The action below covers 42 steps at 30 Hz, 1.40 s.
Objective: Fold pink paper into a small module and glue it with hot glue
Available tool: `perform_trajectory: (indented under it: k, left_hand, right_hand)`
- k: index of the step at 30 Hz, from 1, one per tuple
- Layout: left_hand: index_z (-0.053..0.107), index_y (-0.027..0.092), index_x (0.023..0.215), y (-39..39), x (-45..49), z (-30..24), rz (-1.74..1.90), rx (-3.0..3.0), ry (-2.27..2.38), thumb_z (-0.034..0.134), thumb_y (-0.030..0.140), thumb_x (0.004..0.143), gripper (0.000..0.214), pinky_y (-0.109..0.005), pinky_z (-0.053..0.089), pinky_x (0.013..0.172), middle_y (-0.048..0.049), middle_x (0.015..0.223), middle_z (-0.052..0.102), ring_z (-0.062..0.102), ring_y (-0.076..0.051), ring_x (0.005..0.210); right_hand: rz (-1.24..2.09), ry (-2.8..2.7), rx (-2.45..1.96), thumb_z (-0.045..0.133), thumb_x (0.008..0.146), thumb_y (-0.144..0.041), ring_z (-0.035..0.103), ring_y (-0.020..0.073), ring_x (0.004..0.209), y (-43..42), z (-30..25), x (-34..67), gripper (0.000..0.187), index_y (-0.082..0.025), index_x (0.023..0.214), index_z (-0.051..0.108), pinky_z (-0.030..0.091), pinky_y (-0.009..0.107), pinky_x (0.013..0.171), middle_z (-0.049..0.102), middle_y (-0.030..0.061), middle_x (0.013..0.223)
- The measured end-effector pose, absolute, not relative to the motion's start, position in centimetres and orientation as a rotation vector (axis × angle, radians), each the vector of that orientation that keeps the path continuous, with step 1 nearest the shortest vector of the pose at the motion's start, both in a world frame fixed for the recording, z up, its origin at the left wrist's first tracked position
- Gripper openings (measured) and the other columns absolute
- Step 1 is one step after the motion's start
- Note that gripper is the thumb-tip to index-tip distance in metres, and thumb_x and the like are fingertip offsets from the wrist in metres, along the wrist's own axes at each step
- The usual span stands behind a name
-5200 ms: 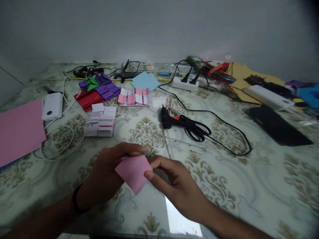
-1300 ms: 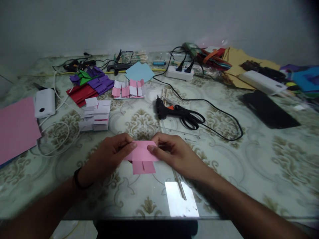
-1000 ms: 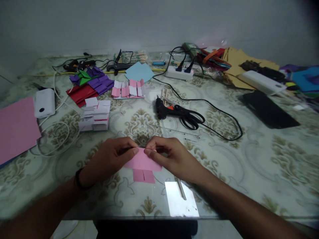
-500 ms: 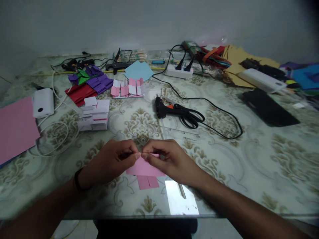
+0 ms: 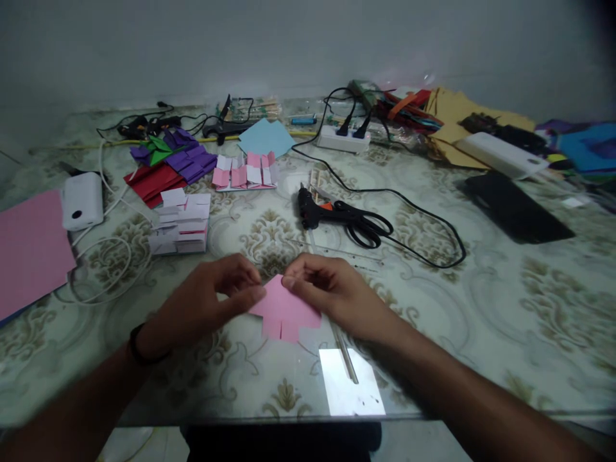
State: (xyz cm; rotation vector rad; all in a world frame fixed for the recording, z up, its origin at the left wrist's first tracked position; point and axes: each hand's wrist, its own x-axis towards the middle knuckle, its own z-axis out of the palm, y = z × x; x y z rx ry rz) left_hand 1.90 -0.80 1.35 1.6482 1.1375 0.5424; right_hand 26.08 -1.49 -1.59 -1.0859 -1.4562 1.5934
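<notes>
A folded pink paper (image 5: 283, 305) lies between my hands near the table's front edge, with a pointed top and a narrower slit flap at its lower end. My right hand (image 5: 332, 289) pinches its upper right slope between thumb and fingers. At the upper left edge, my left hand (image 5: 216, 292) has its thumb and curled fingers closed on the paper; the fingertips are partly hidden. A slim metallic stick (image 5: 347, 359) lies beside my right wrist.
A glue gun (image 5: 310, 210) and black-handled scissors (image 5: 366, 224) lie ahead, by a clear ruler (image 5: 337, 251). Folded pink-and-white papers (image 5: 185, 224) stand left, near a white device (image 5: 83, 200). Behind are a power strip (image 5: 344, 139) and blue sheets (image 5: 267, 136); a black phone-like slab (image 5: 517, 205) lies right.
My hands have moved apart from their meeting point at the paper's top edge. The pink paper now shows a pointed top, and its lower flap sits higher.
</notes>
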Motion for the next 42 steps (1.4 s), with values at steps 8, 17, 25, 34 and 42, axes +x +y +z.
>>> perform_trajectory:
  k: [8,17,25,34,42]
  left_hand:
    - [0.06,0.019,0.068,-1.2,2.6,-0.4,0.4,1.648,1.282,0.066,0.042,0.093,0.035,-0.024,0.031,0.051,0.0038,0.058,0.057,0.048,-0.011,0.055]
    - [0.071,0.017,0.084,-0.9,2.2,-0.5,0.392,1.597,1.239,0.072,0.04,0.089,0.024,-0.023,0.038,0.055,0.0024,0.068,0.064,0.055,-0.013,0.061]
    - [0.068,0.019,0.072,-1.3,2.4,-0.2,0.438,1.799,1.277,0.063,0.04,0.098,0.034,-0.027,0.028,0.052,0.0054,0.058,0.049,0.04,-0.012,0.057]
    - [0.064,0.017,0.066,-1.8,2.7,0.3,0.427,1.973,1.139,0.055,0.033,0.104,0.041,-0.027,0.031,0.055,0.0061,0.056,0.048,0.042,-0.01,0.054]
    - [0.059,0.018,0.066,-1.5,2.3,0.6,0.47,1.89,1.202,0.056,0.039,0.101,0.041,-0.026,0.031,0.054,0.0057,0.057,0.047,0.041,-0.011,0.055]
  right_hand:
    - [1.651,-1.467,-1.127,0.072,0.099,-0.048,0.046,0.0125,0.064,-1.9,-2.0,25.4,0.031,-0.019,0.09,0.067,0.033,0.026,0.057,0.055,-0.0034,0.074]
    - [1.525,-1.544,-1.194,0.07,0.098,-0.065,0.033,0.0125,0.063,-1.6,-2.2,25.8,0.055,-0.022,0.071,0.048,0.026,0.028,0.057,0.038,-0.0058,0.067]
    - [1.577,-1.537,-1.116,0.07,0.101,-0.043,0.053,0.0142,0.068,-2.2,-2.1,25.3,0.024,-0.02,0.096,0.071,0.039,0.027,0.061,0.062,-0.0013,0.077]
    - [1.548,-1.557,-1.025,0.07,0.09,-0.024,0.056,0.0134,0.07,-2.4,-2.2,25.0,0.01,-0.02,0.083,0.066,0.044,0.026,0.066,0.063,-0.0026,0.075]
    - [1.517,-1.496,-1.062,0.071,0.088,-0.029,0.053,0.0134,0.069,-1.8,-1.8,25.5,0.013,-0.021,0.082,0.064,0.043,0.027,0.065,0.06,-0.0024,0.075]
